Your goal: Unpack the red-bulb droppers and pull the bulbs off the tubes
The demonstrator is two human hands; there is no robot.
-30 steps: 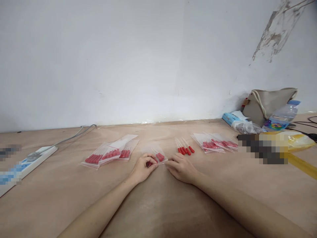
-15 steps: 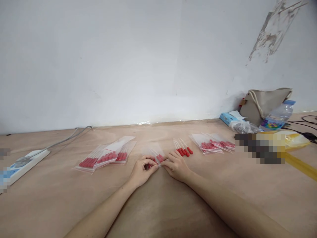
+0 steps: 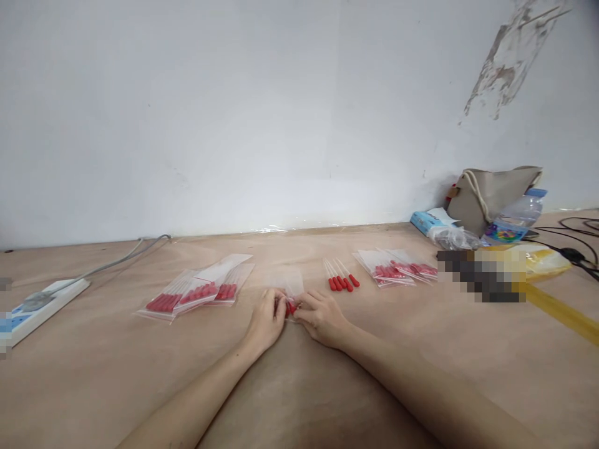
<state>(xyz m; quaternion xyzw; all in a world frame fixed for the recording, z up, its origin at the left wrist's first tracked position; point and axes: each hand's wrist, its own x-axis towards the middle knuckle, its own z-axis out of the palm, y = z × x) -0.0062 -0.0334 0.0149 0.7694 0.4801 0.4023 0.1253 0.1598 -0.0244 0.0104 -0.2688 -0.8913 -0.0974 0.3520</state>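
A clear zip bag (image 3: 294, 282) lies flat on the table between my hands, holding droppers with red rubber bulbs (image 3: 291, 307). My left hand (image 3: 267, 319) pinches the bag's near left side, thumb and fingers together beside the bulbs. From the other side, my right hand (image 3: 322, 317) has its fingertips closed on the bag's near right part. Fingers cover much of the bag's opening and of the bulbs. Several loose droppers (image 3: 344, 282) lie just beyond my right hand, thin clear stems pointing away from me.
Filled dropper bags (image 3: 196, 295) overlap at the left, and more filled bags (image 3: 393, 269) lie at the right. A power strip (image 3: 51, 308) with a cable sits far left. Back right stand a tissue pack (image 3: 428, 222), a grey bag (image 3: 491, 199) and a plastic bottle (image 3: 517, 218).
Both hands have shifted slightly within the same spot, and their fingers have moved closer around the bulbs at the bag's near end. The whole view has turned a little.
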